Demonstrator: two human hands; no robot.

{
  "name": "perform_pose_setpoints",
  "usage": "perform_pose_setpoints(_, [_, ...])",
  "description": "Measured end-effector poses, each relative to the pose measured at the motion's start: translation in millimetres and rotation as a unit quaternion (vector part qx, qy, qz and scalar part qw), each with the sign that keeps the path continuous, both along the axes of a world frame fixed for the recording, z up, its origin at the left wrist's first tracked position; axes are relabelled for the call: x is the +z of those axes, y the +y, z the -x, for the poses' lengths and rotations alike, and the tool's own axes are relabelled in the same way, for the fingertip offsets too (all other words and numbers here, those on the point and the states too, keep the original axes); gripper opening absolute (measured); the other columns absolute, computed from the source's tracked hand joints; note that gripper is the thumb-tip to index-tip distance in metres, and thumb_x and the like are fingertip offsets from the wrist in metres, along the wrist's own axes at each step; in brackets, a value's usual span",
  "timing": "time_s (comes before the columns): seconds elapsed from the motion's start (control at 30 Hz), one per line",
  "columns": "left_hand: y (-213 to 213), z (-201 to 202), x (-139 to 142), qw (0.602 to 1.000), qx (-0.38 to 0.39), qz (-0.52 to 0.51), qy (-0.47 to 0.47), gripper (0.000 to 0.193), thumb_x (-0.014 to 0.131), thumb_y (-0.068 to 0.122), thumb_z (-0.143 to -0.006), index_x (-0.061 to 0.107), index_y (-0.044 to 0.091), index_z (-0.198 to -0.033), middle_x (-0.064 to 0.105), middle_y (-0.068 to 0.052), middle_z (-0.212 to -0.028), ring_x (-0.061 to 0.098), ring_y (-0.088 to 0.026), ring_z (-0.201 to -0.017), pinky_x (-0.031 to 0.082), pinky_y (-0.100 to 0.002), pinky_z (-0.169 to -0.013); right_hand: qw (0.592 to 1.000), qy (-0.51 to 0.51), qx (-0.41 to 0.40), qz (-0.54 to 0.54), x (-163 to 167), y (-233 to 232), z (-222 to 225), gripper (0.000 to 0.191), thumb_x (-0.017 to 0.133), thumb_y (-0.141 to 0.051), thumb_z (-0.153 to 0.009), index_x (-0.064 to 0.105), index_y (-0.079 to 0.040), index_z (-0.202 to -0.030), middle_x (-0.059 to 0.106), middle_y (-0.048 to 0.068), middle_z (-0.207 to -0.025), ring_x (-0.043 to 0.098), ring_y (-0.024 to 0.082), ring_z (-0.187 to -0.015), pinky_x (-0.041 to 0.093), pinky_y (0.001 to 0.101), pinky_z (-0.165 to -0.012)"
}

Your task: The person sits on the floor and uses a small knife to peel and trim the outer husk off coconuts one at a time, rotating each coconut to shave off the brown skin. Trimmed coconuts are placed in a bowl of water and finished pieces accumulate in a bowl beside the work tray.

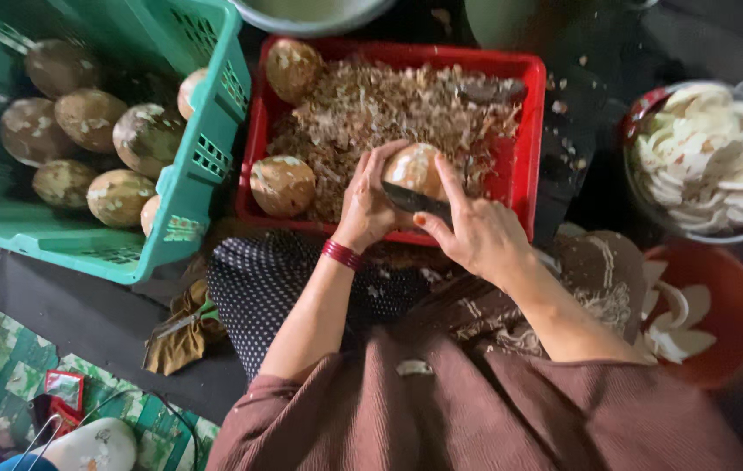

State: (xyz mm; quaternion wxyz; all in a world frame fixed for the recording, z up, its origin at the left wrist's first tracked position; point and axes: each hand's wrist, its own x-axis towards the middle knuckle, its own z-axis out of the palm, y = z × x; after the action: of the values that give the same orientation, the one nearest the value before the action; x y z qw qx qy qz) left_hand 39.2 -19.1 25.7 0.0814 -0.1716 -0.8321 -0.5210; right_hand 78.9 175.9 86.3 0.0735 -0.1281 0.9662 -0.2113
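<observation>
Overhead, the largest item is a green slatted crate filling the upper left of the frame, tilted and loaded with brown, mottled husked coconuts. Right of it, at upper centre, sits a red rectangular tray heaped with brown shavings, with two more coconuts at its left side. At the right edge a clear bowl with a red rim holds pale curved coconut slices; below it, at lower right, an orange-red bowl contains a few further white pieces. At centre, over the near edge of the red tray, the left hand — a red bangle at the wrist — cups a partly peeled coconut, fingers curled around its left side and top. The right hand is closed around a dark knife blade laid against the lower face of that coconut, the forefinger stretched up along the fruit — the handle itself is hidden within the grip.
</observation>
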Motion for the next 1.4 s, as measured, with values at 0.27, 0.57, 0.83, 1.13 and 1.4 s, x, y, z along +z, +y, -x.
perform_pose_setpoints(0.27, [5, -5, 2, 0.997, 0.003, -0.004, -0.083, 0.107, 0.101, 0.031, -0.048, 0.05, 0.014, -0.141, 0.055, -0.008, -0.133, 0.061, -0.028, -0.123, 0.052, -0.038, -0.106, 0.999, -0.007, -0.034, 0.004, -5, -5, 12, 0.059, 0.046, -0.051, -0.109, 0.037, -0.011, -0.151, 0.069, 0.017, -0.072, 0.07, 0.034, -0.061, 0.057, 0.0451, -0.051])
perform_pose_setpoints(0.57, [-1, 0, -8, 0.995, -0.046, -0.079, -0.03, 0.106, 0.101, 0.022, -0.05, 0.052, 0.011, -0.144, 0.057, -0.007, -0.14, 0.057, -0.027, -0.128, 0.048, -0.038, -0.116, 0.999, -0.001, -0.012, -0.05, 11, -7, -2, 0.085, 0.055, -0.054, -0.098, 0.021, -0.009, -0.161, 0.066, 0.026, -0.059, 0.069, 0.045, -0.06, 0.056, 0.0554, -0.056])
perform_pose_setpoints(0.83, [4, -1, -7, 0.98, -0.059, -0.167, -0.088, 0.107, 0.098, 0.02, -0.053, 0.049, 0.01, -0.147, 0.053, -0.01, -0.136, 0.059, -0.027, -0.13, 0.05, -0.037, -0.117, 0.998, 0.051, -0.009, -0.038, -1, -7, 8, 0.072, 0.053, -0.051, -0.101, 0.031, -0.009, -0.156, 0.068, 0.024, -0.065, 0.072, 0.042, -0.065, 0.059, 0.0526, -0.06])
perform_pose_setpoints(1.13, [6, -10, 5, 0.998, 0.023, 0.042, -0.037, 0.104, 0.103, 0.033, -0.049, 0.052, 0.012, -0.138, 0.057, -0.011, -0.134, 0.063, -0.031, -0.123, 0.056, -0.041, -0.102, 0.997, 0.02, -0.039, 0.058, -27, -1, 45, 0.054, 0.045, -0.055, -0.113, 0.04, -0.008, -0.138, 0.071, 0.022, -0.078, 0.069, 0.04, -0.074, 0.055, 0.0517, -0.06])
perform_pose_setpoints(1.4, [3, -11, 5, 1.0, 0.021, 0.001, -0.004, 0.105, 0.099, 0.032, -0.06, 0.046, 0.015, -0.149, 0.055, -0.011, -0.144, 0.061, -0.031, -0.13, 0.056, -0.042, -0.106, 0.998, -0.044, -0.036, 0.003, -4, -9, 4, 0.086, 0.048, -0.059, -0.096, 0.02, -0.007, -0.159, 0.068, 0.021, -0.064, 0.072, 0.038, -0.057, 0.057, 0.0489, -0.053])
